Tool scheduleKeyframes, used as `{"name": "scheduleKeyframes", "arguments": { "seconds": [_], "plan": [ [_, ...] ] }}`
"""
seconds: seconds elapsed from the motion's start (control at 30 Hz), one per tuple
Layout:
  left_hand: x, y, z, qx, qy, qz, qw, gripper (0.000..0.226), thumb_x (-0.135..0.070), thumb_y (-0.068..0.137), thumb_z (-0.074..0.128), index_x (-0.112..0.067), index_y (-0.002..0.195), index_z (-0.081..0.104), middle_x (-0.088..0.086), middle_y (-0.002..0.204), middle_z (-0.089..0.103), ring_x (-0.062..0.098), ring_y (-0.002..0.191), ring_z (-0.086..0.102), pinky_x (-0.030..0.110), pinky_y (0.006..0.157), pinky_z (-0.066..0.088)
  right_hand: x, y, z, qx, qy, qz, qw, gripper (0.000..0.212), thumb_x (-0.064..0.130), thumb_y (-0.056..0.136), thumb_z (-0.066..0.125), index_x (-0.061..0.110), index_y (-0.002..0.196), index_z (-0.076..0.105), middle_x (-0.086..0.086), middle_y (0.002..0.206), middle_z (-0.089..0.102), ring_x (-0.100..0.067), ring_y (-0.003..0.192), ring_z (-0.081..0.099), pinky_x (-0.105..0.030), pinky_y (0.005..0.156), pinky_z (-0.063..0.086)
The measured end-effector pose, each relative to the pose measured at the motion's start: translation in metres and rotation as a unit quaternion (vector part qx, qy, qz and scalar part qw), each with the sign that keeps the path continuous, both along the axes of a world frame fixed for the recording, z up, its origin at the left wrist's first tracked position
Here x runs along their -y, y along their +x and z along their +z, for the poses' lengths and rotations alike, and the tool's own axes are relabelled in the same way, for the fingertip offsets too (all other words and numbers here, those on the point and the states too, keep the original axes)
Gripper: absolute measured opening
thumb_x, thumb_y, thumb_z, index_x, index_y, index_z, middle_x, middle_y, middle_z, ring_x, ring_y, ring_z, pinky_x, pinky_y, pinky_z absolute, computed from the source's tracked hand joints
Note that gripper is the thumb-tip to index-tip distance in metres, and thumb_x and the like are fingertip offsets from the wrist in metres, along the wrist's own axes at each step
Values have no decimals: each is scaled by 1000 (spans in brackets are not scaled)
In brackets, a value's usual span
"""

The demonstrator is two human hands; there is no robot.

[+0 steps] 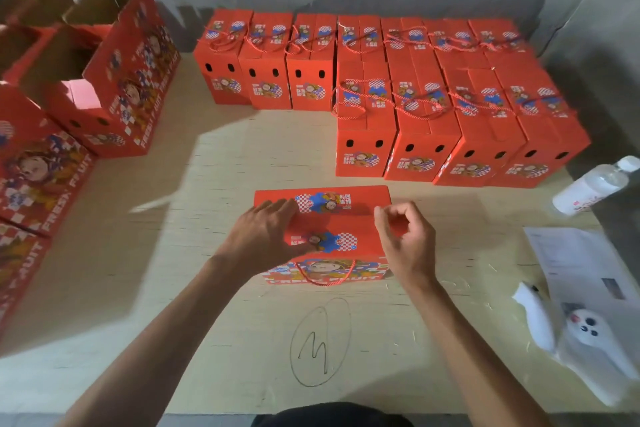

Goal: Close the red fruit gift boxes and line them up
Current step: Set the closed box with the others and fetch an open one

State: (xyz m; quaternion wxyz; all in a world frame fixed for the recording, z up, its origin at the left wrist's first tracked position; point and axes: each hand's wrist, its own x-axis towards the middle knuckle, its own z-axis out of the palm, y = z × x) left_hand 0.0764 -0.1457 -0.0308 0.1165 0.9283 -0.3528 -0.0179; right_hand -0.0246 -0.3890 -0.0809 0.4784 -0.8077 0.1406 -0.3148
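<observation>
Box (323, 218) sits on the table (207, 288), near the closed rows (450, 135) and in front of them. Left hand (266, 236) presses the flaps, fingers straight and flat; right hand (405, 239) hovers beside, fingers loosely curled, holding nothing. Judged light, stiff cardboard, creasable: hold by the side walls or rope handle (327, 279)

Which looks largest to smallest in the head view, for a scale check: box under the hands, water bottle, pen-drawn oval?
1. Box under the hands
2. Pen-drawn oval and water bottle: too alike, and at different distances.
</observation>
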Motion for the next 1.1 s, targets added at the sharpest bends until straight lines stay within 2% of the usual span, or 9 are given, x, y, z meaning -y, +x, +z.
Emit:
{"name": "scheduleKeyframes", "arguments": {
  "seconds": [0.2,0.3,0.43,0.5,0.6,0.67,0.8,0.97,1.1],
  "plan": [
    [-2,-9,23,-179,21,62,982,73,-83,93,21,-29,110,67,-4,101,72,24,95,67,37,84,51,6,-17,2,-63,70,49,994,13,25,94,59,23,85,69,10,78,68,-5,74,61,-20,66,46],
    [-4,-2,21,-298,23,67,952,37,-50,104,42,-31,127,64,-7,123,66,21,116,61,34,97,45,6,-36,-5,-113,-26,67,991,38,34,92,45,15,92,78,7,108,75,-10,107,64,-24,92,48],
    [-12,-14,1,-235,88,46,967,66,-49,95,61,-23,153,42,-11,156,41,14,145,35,34,117,33,12,-54,-11,-134,-142,125,973,48,35,95,39,14,109,80,7,141,64,-11,126,54,-27,106,37],
    [-17,-24,-14,-182,70,11,981,53,-44,100,55,-13,144,53,-5,152,46,21,145,37,40,120,33,15,-57,-12,-126,-208,141,960,47,36,98,39,14,114,78,5,144,62,-16,126,55,-38,105,40],
    [-27,-40,-27,-175,-44,22,983,28,-42,106,42,-23,94,59,-5,102,62,20,102,56,35,95,42,17,-51,-7,-114,-247,134,953,45,44,100,44,17,104,80,5,134,68,-21,116,62,-47,99,45],
    [-29,-43,-27,-175,-106,37,978,30,-49,106,43,-32,84,53,-11,86,58,13,87,52,32,85,39,17,-44,0,-108,-244,122,956,47,48,101,44,19,90,79,5,124,73,-18,110,65,-47,97,46],
    [-29,-31,-20,-244,-202,68,946,43,-65,98,47,-27,87,64,-10,82,63,7,77,59,32,72,49,15,-36,14,-133,-223,103,960,56,53,101,41,17,72,74,7,101,79,-16,94,67,-41,90,50],
    [-34,10,0,-347,-186,141,908,79,-93,79,46,-18,85,70,-13,69,58,7,63,50,36,67,45,27,-5,35,-330,-208,69,918,83,76,98,27,17,50,58,9,41,53,-16,49,56,-30,52,40],
    [-33,24,4,-356,-165,165,905,70,-93,59,69,-32,93,76,-15,81,75,4,67,68,24,61,50,32,29,43,-409,-160,57,896,76,79,95,33,17,51,36,7,42,39,-20,45,46,-29,51,32]
  ]
}}
